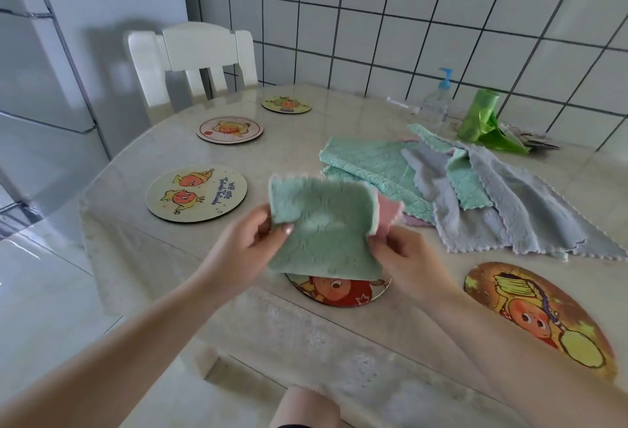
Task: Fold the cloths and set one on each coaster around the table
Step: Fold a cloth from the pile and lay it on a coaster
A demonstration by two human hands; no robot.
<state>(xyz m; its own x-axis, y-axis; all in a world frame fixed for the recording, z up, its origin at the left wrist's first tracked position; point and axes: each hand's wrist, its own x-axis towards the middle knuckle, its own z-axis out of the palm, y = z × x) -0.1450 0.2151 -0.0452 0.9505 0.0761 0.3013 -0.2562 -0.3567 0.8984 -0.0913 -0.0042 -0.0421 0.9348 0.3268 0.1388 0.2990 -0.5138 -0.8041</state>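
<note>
- A white chair (193, 57) stands at the table's far left edge.
- A clear pump bottle (437, 101) with a blue top stands near the far right edge.
- A green bag roll (481, 116) stands just beside it.
- White tiled wall (441, 13) behind.

I count five coasters (196, 193), one cloth (323, 227) in my hands, a heap of others (475, 189), one chair (193, 57), one bottle (438, 101).

Cloth (323, 227) over near coaster (339, 291), cloth pile (475, 189) behind right, three coasters (196, 194) left.
</note>
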